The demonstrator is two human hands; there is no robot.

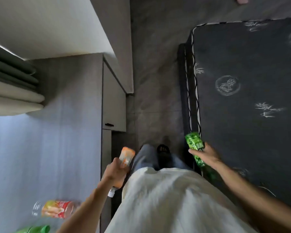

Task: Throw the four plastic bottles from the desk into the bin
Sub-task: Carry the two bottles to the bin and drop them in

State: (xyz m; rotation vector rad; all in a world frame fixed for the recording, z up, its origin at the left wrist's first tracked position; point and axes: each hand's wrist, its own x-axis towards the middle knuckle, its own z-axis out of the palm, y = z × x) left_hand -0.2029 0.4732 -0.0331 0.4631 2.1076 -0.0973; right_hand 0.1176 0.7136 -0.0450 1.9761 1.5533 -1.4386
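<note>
My left hand grips an orange-labelled plastic bottle with its white cap pointing back toward me, just past the desk's right edge. My right hand holds a green plastic bottle over the gap beside the bed. On the pale grey desk at lower left lies a bottle with a red and yellow label. Another green bottle lies at the bottom edge, partly cut off. No bin is in sight.
A dark patterned mattress fills the right side. A narrow strip of grey floor runs between desk and bed. A desk drawer unit stands ahead, curtains hang at far left. My legs and sandalled foot are below.
</note>
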